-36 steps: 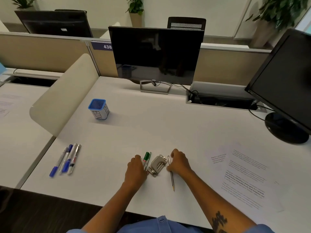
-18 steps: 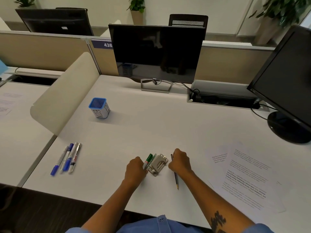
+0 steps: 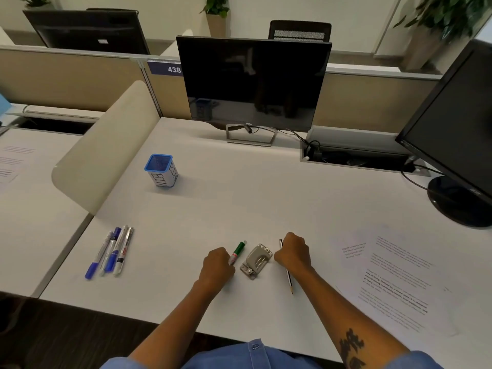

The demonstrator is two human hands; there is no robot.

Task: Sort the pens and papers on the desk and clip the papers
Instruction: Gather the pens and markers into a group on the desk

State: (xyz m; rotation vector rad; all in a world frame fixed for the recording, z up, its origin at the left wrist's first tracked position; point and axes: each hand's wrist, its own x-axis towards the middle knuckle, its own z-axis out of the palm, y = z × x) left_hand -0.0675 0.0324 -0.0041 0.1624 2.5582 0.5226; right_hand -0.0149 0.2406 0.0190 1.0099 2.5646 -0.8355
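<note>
My left hand [image 3: 217, 266] grips a green marker [image 3: 237, 252] near the front of the white desk [image 3: 253, 198], its green end pointing away from me. My right hand [image 3: 292, 251] grips a dark pencil [image 3: 288, 278] whose tip points toward me. Between the two hands lies a grey metal clip [image 3: 256, 260], touched by neither hand. Several blue and white pens [image 3: 110, 251] lie side by side at the front left. Printed papers [image 3: 394, 275] are spread loosely at the right. A blue cup labelled BIN [image 3: 162, 170] stands at the middle left.
A black monitor [image 3: 253, 81] stands at the back centre and another [image 3: 452, 129] at the right with its round base on the desk. A cable tray [image 3: 354, 153] is sunk in the back right. A beige curved divider [image 3: 106, 145] borders the left side.
Both hands have lifted their pens slightly off the desk. The green marker has tilted up in my left hand and the pencil has turned in my right hand. The clip has stayed put.
</note>
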